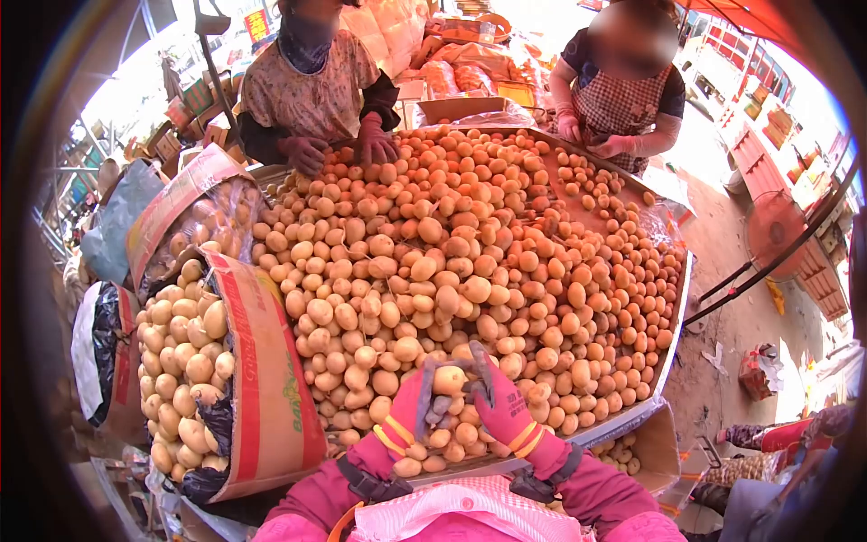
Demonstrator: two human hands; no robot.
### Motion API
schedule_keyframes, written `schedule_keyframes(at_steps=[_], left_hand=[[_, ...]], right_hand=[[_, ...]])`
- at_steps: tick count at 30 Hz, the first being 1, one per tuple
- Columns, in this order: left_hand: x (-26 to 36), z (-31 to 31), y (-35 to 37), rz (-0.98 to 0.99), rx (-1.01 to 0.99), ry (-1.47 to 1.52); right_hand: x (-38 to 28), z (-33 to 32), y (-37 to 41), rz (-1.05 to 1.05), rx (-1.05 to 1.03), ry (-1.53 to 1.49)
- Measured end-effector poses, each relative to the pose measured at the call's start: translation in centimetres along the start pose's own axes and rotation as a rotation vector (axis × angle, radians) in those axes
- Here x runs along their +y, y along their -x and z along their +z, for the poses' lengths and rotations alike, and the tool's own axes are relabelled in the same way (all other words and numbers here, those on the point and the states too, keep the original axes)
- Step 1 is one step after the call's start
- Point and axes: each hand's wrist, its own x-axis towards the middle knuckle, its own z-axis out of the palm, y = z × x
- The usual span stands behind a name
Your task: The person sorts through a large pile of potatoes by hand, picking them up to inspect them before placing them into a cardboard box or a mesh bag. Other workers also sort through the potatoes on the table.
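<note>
A wide heap of round tan potatoes covers the table in front of me. My left hand, in a pink glove with grey fingers, curls around the left side of one potato just above the near edge of the heap. From the other side my right hand, gloved alike, closes its fingers on that same potato. More potatoes lie under and between my wrists. The undersides of both hands are hidden.
A red and cream carton full of larger potatoes stands at my left, with another carton behind it. Two people work across the heap, their gloved hands at its far edge. An open box holds potatoes at lower right.
</note>
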Motion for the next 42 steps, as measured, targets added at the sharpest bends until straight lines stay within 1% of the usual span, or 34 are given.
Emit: schedule_keyframes(at_steps=[3, 4, 5, 6, 7, 8, 9, 10, 12, 13, 15, 16, 19, 22, 25, 29, 32, 39, 41, 42], left_hand=[[1.7, -2.0, -0.1, 0.042, 0.214, -0.042], [2.3, -2.8, -0.2, 0.042, 0.280, -0.041], [3.1, -3.3, -0.2, 0.022, 0.342, -0.007], [2.9, -5.0, -1.1, 0.179, 0.451, -0.284], [2.3, -5.4, -0.5, 0.061, 0.547, 0.086], [2.1, -5.0, -0.8, 0.069, 0.554, 0.082], [1.8, -5.1, -0.9, 0.179, 0.631, -0.237], [1.5, -5.5, -0.7, 0.284, 0.710, -0.563], [0.8, -5.9, -0.1, 0.442, 0.837, -1.224], [1.2, -5.7, 0.3, 0.443, 0.858, -1.227], [2.2, -4.8, 1.3, 0.311, 0.620, -1.580], [1.2, -4.6, 0.8, 0.322, 0.632, -1.572], [1.1, -4.6, 0.5, 0.362, 0.670, -1.511], [1.2, -4.7, 0.6, 0.354, 0.655, -1.550], [-0.4, -6.5, 0.5, 0.383, 0.649, -1.529], [-0.2, -5.9, 0.3, 0.386, 0.690, -1.516], [-1.2, -7.0, -0.3, 0.475, 0.827, -1.265], [0.2, -8.7, -0.6, 0.426, 0.735, -1.179], [0.6, -8.4, -0.7, 0.419, 0.740, -1.182], [0.6, -7.7, -1.0, 0.452, 0.809, -1.172]], right_hand=[[0.4, -0.3, 0.4, -0.160, -0.033, 0.412], [1.2, -0.6, 1.2, -0.207, -0.144, 0.461], [1.8, -1.1, 1.3, -0.041, -0.307, 0.418], [4.2, -1.2, 2.0, -0.015, -0.339, 0.407], [6.1, -1.5, 2.2, -0.007, -0.378, 0.397], [4.6, -3.2, 2.0, 0.088, -0.388, 0.383], [3.2, -5.2, 1.1, 0.161, -0.404, 0.373], [4.5, -6.2, 0.3, 0.119, -0.414, 0.374], [9.3, -7.0, 0.6, 0.132, -0.330, 0.426], [10.5, -7.2, 0.5, 0.151, -0.286, 0.453], [10.3, -7.2, -0.1, 0.215, -0.321, 0.442], [10.1, -7.0, -0.3, 0.237, -0.338, 0.425], [9.5, -6.8, -0.7, 0.268, -0.352, 0.402], [9.4, -6.9, -0.9, 0.284, -0.352, 0.383], [9.5, -7.0, -1.1, 0.296, -0.354, 0.379], [9.6, -7.3, -1.5, 0.302, -0.360, 0.375], [9.6, -7.2, -1.6, 0.305, -0.364, 0.377], [9.8, -7.0, -1.9, 0.311, -0.362, 0.389], [9.7, -7.0, -2.3, 0.320, -0.370, 0.401], [9.6, -7.0, -2.4, 0.348, -0.377, 0.418]])
